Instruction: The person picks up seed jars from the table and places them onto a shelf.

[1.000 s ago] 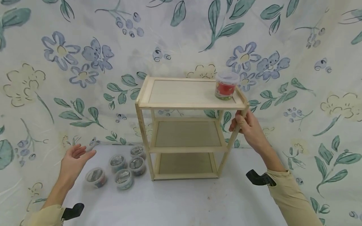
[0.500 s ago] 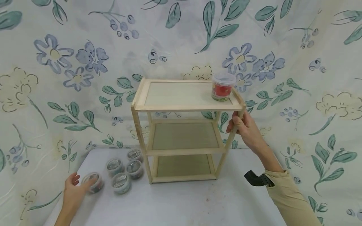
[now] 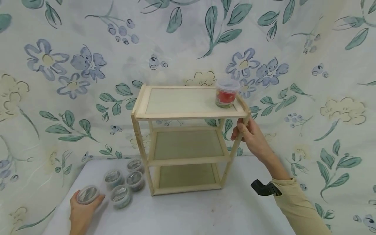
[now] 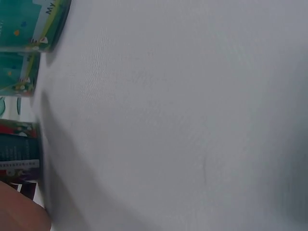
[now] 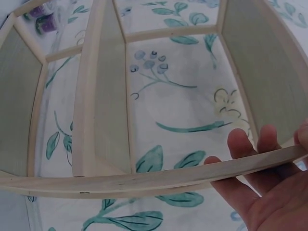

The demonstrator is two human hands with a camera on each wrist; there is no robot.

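At the lower left, my left hand (image 3: 82, 213) curls its thumb and fingers around a lidded round tub (image 3: 88, 195). In the left wrist view only part of that hand (image 4: 21, 211) shows, beside a dark-labelled tub (image 4: 19, 151). My right hand (image 3: 254, 137) grips the right front post of a three-tier wooden shelf (image 3: 188, 161), just below its top; its fingers wrap the post in the right wrist view (image 5: 269, 185). A tub with a red label (image 3: 226, 94) stands on the top tier at the right. The middle and bottom tiers hold nothing.
Several lidded tubs (image 3: 119, 195) stand grouped on the white table (image 3: 188, 215), between my left hand and the shelf's left side. Behind the shelf hangs a floral cloth (image 3: 164, 42).
My left hand has come down to the leftmost tub and closed around it. My right hand has kept its hold on the post. The head view has shifted slightly.
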